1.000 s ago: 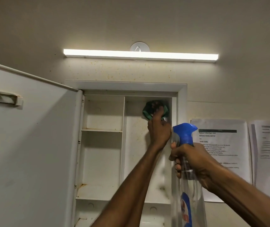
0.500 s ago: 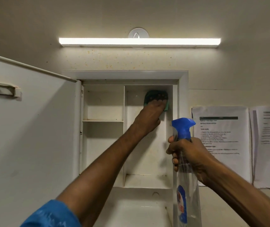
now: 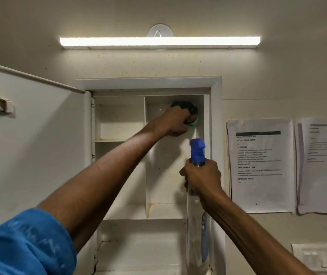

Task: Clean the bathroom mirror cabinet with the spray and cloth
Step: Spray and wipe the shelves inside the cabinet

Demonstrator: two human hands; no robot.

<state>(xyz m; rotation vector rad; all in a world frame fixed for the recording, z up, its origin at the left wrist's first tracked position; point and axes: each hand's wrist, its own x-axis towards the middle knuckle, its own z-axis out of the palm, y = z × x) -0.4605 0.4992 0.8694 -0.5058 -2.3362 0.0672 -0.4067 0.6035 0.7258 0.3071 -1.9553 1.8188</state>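
Green cloth point(image 3: 192, 113) sits pressed high in the cabinet point(image 3: 216, 120)'s tall right compartment, close to its top and right wall, with bare panel below. Left hand point(image 3: 175, 122) is clenched around it. Right hand point(image 3: 202, 176) wraps the spray bottle point(image 3: 197, 150)'s neck; its trigger finger seems hidden.

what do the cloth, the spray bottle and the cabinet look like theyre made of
Cloth: soft green fabric, likely microfibre, since it bunches under the left hand.
Spray bottle: clear, slightly glossy plastic body that shows the wall through it, with an opaque blue plastic trigger head; the right hand grips its neck.
Cabinet: white, matte, probably painted metal or moulded plastic; brownish stains at the shelf joints hint at rust.
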